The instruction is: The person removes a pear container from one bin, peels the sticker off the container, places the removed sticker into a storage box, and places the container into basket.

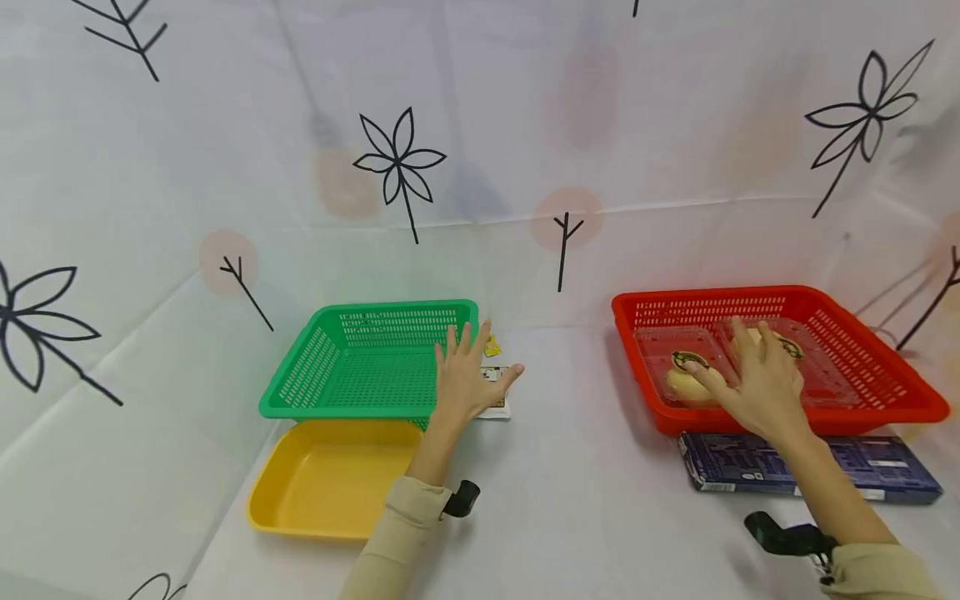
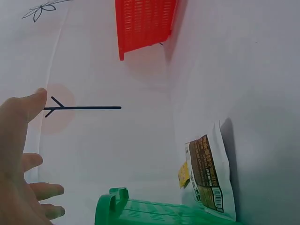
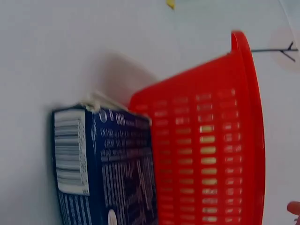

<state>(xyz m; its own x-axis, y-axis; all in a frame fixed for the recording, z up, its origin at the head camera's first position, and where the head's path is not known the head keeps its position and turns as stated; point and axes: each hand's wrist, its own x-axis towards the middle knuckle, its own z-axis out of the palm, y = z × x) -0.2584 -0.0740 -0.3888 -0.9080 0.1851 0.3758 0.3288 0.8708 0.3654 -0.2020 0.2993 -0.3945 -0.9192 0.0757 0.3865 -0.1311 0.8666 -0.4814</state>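
My left hand (image 1: 463, 385) hovers beside the right end of the green basket (image 1: 300, 375), fingers spread and nothing in its grasp. Partly hidden behind it lies a white and brown packet (image 2: 206, 173), with a small yellow packet (image 1: 492, 346) just beyond. Over the red basket (image 1: 900, 392), my right hand (image 1: 765, 396) reaches in with thumb and fingers apart. Beneath it are two clear plastic boxes, the left box (image 1: 686, 346) and the right box (image 1: 825, 375), each with pale yellow contents and a dark round label. The right hand partly covers the right box.
A yellow tray (image 1: 330, 525) sits in front of the green basket. Along the front of the red basket lies a dark blue box (image 1: 885, 471) with white print and a barcode. White cloth (image 1: 480, 275) with line-drawn plants hangs behind.
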